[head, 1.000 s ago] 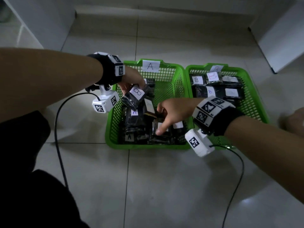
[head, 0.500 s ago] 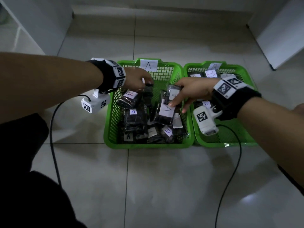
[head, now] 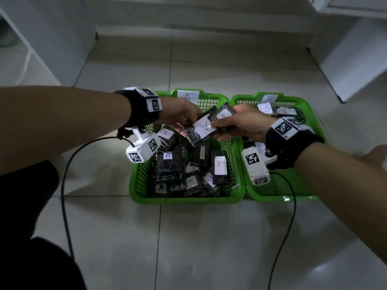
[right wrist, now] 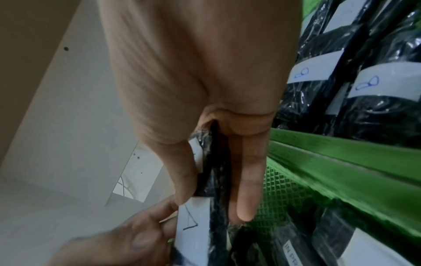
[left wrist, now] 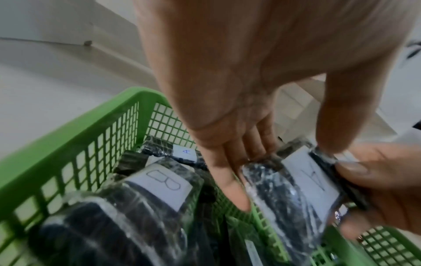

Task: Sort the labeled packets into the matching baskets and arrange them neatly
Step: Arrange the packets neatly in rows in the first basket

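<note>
On the tiled floor point(head: 188, 237) nearest us: two green baskets, side by side and touching. Basket A point(head: 186, 199), left, holds a loose heap of dark packets, mostly marked A, with one B packet point(head: 166, 133) at its left wall. Above that basket we hold two A packets point(head: 204, 127) between both hands. Left hand point(head: 180, 114): thumb above, straight fingers point(left wrist: 230, 183) beneath the nearer packet, pinching it. Right hand point(head: 244, 122): thumb and fingers point(right wrist: 244, 201) clamp the pair edge-on. Farther right, basket B point(head: 278, 197) holds B packets point(right wrist: 373, 86) in rows.

Handling note: we judge the pair is best squared label-up in both hands, then laid flat along a wall of basket A, not dropped on the heap. The stray B packet needs moving across.

Change from half a second ago: the left hand has left the heap and joined the right, and the packets ride higher.
</note>
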Demonstrator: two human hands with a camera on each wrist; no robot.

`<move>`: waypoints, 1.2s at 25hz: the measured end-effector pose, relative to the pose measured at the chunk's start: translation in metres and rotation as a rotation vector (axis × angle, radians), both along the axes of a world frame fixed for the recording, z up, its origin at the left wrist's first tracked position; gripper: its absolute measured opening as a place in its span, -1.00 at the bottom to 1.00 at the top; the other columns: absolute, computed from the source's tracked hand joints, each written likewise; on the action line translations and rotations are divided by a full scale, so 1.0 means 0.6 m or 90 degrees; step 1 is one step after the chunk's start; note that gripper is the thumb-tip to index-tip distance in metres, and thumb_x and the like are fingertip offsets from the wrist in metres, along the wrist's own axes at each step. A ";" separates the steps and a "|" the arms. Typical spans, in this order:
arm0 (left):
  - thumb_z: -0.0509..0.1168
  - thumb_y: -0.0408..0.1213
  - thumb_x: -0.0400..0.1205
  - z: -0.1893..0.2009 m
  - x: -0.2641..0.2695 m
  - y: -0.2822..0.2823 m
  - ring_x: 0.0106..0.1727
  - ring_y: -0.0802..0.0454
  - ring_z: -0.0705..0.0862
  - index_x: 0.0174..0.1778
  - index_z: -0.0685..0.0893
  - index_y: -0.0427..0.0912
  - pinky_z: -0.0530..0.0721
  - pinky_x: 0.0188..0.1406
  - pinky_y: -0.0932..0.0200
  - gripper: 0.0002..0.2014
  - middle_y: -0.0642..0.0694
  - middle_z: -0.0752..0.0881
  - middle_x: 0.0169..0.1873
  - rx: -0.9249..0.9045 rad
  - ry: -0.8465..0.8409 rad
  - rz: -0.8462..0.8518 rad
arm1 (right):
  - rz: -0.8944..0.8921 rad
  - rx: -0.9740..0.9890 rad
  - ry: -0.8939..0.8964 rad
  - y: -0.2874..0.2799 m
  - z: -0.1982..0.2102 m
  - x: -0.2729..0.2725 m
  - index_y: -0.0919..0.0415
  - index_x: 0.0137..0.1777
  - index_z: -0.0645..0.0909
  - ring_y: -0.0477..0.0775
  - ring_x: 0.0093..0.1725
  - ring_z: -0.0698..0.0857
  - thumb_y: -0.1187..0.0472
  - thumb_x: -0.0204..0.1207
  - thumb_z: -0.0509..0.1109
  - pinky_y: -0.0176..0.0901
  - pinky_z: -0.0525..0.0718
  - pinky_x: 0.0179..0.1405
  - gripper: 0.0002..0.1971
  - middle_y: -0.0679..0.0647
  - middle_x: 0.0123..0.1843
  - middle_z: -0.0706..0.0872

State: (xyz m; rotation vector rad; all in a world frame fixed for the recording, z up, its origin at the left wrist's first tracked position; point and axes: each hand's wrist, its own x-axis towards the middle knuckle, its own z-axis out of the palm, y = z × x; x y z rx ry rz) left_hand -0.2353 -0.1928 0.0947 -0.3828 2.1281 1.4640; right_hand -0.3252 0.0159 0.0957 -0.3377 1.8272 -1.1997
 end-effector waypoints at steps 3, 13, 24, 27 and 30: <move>0.46 -0.25 0.59 0.006 0.000 -0.023 -0.03 -0.04 0.82 0.28 0.70 -0.14 0.76 -0.06 0.08 -0.66 -0.09 0.83 0.01 -0.158 0.066 -0.031 | 0.009 0.059 0.072 -0.006 0.009 -0.001 0.35 0.13 0.68 0.26 -0.10 0.86 0.17 0.60 0.51 0.09 0.85 -0.17 -0.75 0.24 0.03 0.85; 0.39 -0.37 0.62 -0.012 -0.025 -0.062 0.18 0.02 0.73 0.45 0.58 0.01 0.64 0.17 0.05 -0.53 -0.02 0.73 0.30 -0.244 0.107 0.036 | 0.310 0.324 0.524 -0.068 0.021 0.015 0.19 0.01 0.72 0.06 -0.11 0.81 -0.04 0.38 0.66 -0.18 0.71 -0.25 -0.64 0.06 -0.07 0.82; 0.59 -0.30 0.40 -0.027 -0.065 -0.033 0.07 -0.17 0.81 0.09 0.70 -0.13 0.77 0.14 -0.19 -0.64 -0.22 0.79 0.13 0.063 0.192 0.248 | -0.049 0.029 0.342 -0.108 -0.008 -0.043 0.22 -0.18 0.78 0.15 -0.24 0.87 -0.23 0.31 0.64 0.24 0.86 -0.27 -0.54 0.09 -0.17 0.86; 0.68 -0.14 0.17 -0.019 -0.055 -0.030 0.10 -0.07 0.81 0.11 0.75 -0.03 0.76 0.16 -0.09 -0.43 -0.03 0.84 0.06 0.014 0.206 0.166 | -0.027 0.055 0.318 -0.108 0.002 -0.043 0.23 -0.07 0.75 0.09 -0.26 0.88 -0.15 0.28 0.71 0.08 0.87 -0.27 -0.53 0.10 -0.17 0.85; 0.51 -0.26 0.50 -0.014 -0.040 -0.038 0.11 0.03 0.77 0.24 0.73 0.03 0.72 0.03 0.09 -0.63 0.07 0.80 0.13 -0.161 0.195 0.020 | 0.100 0.183 0.561 -0.104 0.006 -0.043 0.11 -0.06 0.71 0.02 -0.22 0.81 0.01 0.24 0.74 -0.11 0.76 -0.31 -0.63 -0.01 -0.16 0.81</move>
